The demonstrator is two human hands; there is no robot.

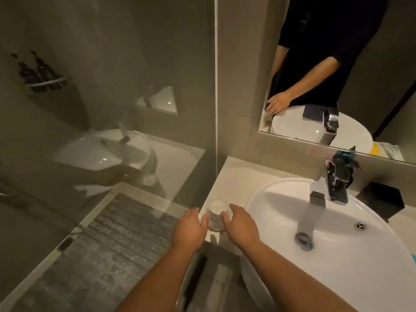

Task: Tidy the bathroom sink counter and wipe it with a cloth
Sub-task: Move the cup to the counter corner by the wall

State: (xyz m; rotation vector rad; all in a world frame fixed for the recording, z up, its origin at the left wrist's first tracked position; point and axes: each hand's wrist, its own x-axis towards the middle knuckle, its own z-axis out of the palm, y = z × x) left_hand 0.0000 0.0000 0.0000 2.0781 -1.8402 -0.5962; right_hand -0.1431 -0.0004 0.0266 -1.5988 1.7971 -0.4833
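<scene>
A clear drinking glass (216, 213) stands upside down on the pale counter (238, 176), at its front left corner beside the white basin (281, 199). My left hand (191, 228) touches the glass from the left and my right hand (238, 224) from the right, fingers curled against its sides. Both hands seem to hold it together. No cloth shows near my hands.
A chrome faucet (337, 183) stands behind the basin with a black box (382, 200) to its right. The glass shower wall (135, 109) borders the counter's left edge. A mirror (337, 75) hangs above. Something blue (414, 257) peeks in at the right edge.
</scene>
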